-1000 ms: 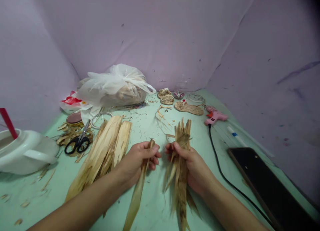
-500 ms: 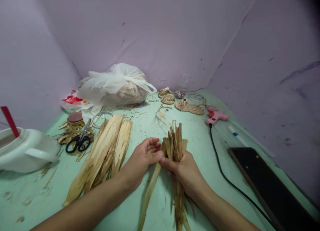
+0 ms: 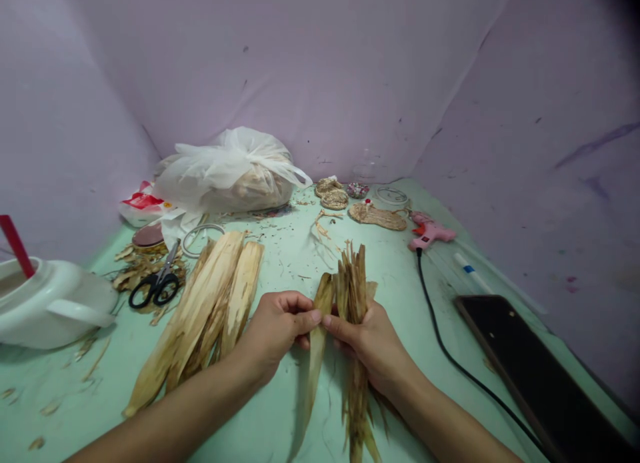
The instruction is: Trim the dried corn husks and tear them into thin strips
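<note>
Left hand pinches flat yellow-brown dried-leaf strip — right hand grips frayed brown dried-leaf bundle just beside it. Black-handled metal scissors lie farther left.

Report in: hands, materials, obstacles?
Left hand pinching flat tan dried plant strip. Right hand gripping brown dried plant bundle. Pink plastic glue gun lying apart.

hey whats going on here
At a pale green table, a person's left hand pinches a long, flat, yellowish-brown dried strip close beside the right hand, which grips a ragged bundle of narrow brown dried strips. Wider pale-tan dried strips lie to the left, near black-handled metal scissors.
</note>
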A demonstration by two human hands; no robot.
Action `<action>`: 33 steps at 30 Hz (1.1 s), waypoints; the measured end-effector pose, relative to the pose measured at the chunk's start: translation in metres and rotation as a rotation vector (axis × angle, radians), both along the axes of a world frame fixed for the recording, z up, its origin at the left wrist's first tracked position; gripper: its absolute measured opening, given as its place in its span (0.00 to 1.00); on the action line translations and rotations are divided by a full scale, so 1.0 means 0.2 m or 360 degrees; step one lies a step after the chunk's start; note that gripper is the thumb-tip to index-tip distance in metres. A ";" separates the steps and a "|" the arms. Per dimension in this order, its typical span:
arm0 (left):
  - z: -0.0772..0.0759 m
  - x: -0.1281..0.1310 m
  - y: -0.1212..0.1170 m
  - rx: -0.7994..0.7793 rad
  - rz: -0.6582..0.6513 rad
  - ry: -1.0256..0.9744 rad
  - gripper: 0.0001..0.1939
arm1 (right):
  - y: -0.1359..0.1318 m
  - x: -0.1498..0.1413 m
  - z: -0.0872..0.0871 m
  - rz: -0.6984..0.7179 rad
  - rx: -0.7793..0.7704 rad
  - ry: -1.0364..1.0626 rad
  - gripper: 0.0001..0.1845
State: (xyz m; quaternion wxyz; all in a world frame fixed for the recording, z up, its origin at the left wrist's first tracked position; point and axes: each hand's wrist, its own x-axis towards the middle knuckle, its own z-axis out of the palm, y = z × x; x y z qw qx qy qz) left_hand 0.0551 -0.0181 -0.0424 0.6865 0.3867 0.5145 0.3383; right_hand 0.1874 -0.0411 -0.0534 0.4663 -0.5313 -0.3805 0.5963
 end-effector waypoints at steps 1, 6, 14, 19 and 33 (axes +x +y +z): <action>0.00 0.00 0.00 -0.0013 0.0006 0.0007 0.09 | 0.00 0.00 0.00 0.0002 0.0011 0.0000 0.08; 0.01 0.01 -0.01 -0.0034 -0.0041 -0.0015 0.10 | -0.01 -0.01 0.02 0.0067 0.0031 0.0127 0.07; 0.00 -0.03 0.02 -0.0104 -0.0221 -0.0296 0.14 | 0.00 0.02 0.02 0.0053 -0.0168 0.0661 0.17; 0.04 -0.05 0.04 -0.0070 -0.0197 -0.0460 0.09 | 0.03 0.06 0.04 -0.0048 -0.0274 0.0894 0.18; 0.44 -0.34 0.21 0.0257 0.0479 -0.0350 0.09 | 0.11 0.24 0.11 -0.0312 -0.0053 0.1009 0.15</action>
